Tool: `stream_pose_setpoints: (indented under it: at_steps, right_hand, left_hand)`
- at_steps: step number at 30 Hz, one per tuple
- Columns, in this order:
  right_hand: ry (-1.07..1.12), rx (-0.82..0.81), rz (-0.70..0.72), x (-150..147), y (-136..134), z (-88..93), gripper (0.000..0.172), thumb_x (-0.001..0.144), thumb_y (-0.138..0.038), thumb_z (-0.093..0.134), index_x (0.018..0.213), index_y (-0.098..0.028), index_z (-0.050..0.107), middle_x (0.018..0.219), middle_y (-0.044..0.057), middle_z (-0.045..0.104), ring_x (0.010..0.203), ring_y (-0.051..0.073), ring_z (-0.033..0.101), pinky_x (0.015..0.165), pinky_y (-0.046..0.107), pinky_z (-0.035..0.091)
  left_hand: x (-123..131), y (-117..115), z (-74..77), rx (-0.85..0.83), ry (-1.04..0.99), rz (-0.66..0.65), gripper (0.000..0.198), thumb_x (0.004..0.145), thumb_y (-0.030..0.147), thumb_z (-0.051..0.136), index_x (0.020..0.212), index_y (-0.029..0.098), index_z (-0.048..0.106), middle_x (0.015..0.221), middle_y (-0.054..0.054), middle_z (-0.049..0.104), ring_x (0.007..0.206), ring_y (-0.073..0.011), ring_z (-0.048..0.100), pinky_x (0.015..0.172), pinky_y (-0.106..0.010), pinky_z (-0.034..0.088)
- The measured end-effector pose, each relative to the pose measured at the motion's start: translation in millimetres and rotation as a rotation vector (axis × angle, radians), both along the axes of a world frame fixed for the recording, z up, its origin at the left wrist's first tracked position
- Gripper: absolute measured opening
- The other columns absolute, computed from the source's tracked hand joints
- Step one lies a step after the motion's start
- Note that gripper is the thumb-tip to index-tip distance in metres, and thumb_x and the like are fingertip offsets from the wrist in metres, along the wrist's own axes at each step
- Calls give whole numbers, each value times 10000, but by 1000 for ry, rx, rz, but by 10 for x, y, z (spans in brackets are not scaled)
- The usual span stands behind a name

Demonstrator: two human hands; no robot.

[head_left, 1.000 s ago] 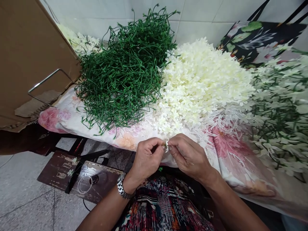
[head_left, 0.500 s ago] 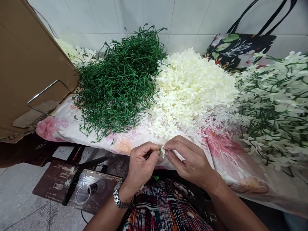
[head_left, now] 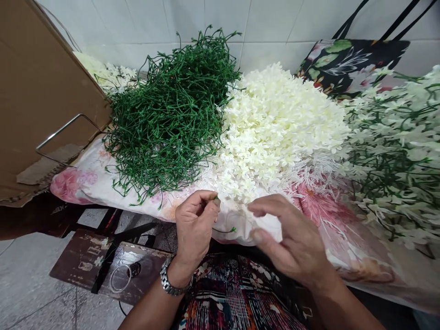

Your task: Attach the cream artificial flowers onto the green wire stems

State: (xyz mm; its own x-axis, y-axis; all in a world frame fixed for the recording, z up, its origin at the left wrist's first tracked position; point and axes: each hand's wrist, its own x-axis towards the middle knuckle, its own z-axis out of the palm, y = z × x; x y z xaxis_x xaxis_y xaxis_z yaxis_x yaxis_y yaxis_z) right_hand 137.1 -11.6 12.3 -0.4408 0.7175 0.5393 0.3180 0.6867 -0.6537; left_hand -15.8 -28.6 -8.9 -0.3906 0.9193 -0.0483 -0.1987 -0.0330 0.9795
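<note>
Just below the centre of the frame, the left hand (head_left: 198, 220) pinches a thin green stem (head_left: 233, 230) between thumb and fingers; one tip of green shows at its fingertips, and a small branched end shows just to the right of the hand, over pale cloth; the right hand (head_left: 292, 240), a little right of centre and apart from the left, is spread, with a gap between its thumb and its slightly blurred fingers.

Left of upper centre, a tangled heap of green stems (head_left: 168, 114) lies on the cloth-covered tabletop (head_left: 80, 188); touching it, right of upper centre, is a mound of creamy white blossoms (head_left: 282, 114); along the right edge spread white flowers on green stems (head_left: 395, 142), with a black floral bag (head_left: 354, 64) behind them at upper right; cardboard (head_left: 44, 96) fills the upper left; at lower left, a clear round-rimmed container (head_left: 120, 289) rests on a brown board (head_left: 74, 259).
</note>
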Motion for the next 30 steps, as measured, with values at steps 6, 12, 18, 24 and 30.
stream_pose_setpoints:
  at_steps: [6, 12, 18, 24, 30]
  right_hand:
    - [29, -26, 69, -110, -147, -77, 133, 855, -90, 440, 854, -150, 559, 673, 16, 533, 625, 108, 503, 559, 225, 447]
    - [-153, 188, 110, -12, -113, -21, 207, 880, -77, 380, 886, -100, 586, 706, 63, 566, 670, 134, 497, 590, 250, 436]
    - [-209, 274, 123, -90, -129, -30, 245, 899, -125, 370, 913, -115, 614, 672, 45, 544, 618, 131, 455, 567, 261, 421]
    - [-227, 257, -209, 416, 123, -68, 204, 824, -75, 504, 998, -142, 589, 835, 75, 608, 757, 149, 553, 640, 260, 479]
    - [-524, 250, -295, 910, 325, -96, 180, 812, -69, 493, 898, -190, 594, 818, 49, 596, 761, 164, 546, 683, 305, 450]
  left_hand:
    - [80, -91, 17, 32, -22, 27, 43, 724, 144, 622, 737, 185, 620, 591, 46, 518, 536, -78, 460, 523, -184, 387]
    - [-8, -257, 77, -56, -67, -379, 28, 711, 127, 611, 728, 150, 609, 702, -14, 580, 665, -124, 523, 608, -210, 418]
    - [36, -270, 8, -214, 7, -449, 91, 717, 97, 557, 710, 135, 639, 606, 1, 576, 589, -115, 514, 543, -203, 403]
    - [-30, -98, 40, -171, 77, -330, 92, 735, 142, 593, 669, 148, 658, 599, -14, 638, 534, -123, 572, 529, -225, 452]
    - [31, 88, 20, -6, 45, -309, 136, 732, 108, 580, 626, 163, 644, 731, -24, 619, 554, -101, 539, 471, -207, 409]
